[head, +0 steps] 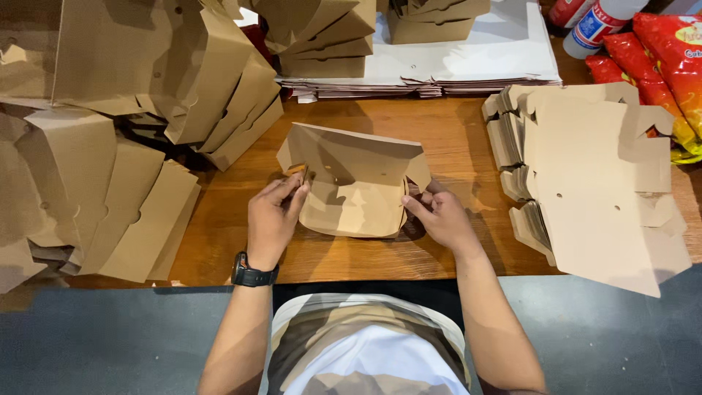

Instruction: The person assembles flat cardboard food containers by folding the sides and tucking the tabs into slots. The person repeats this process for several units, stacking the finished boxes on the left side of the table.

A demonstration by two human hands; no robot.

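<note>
While a half-folded brown box [355, 183] sits at the middle of the wooden table [453, 139], the left hand [272, 219] pinches its left wall between thumb and fingers, and the right hand [441, 217] grips the right wall the same way. A black watch [252, 275] circles the left wrist. Folded boxes [110, 132] are heaped to the left, flat blanks [592, 183] stacked to the right, white sheets [468, 58] piled behind, red snack bags [662, 66] at the far right.
</note>
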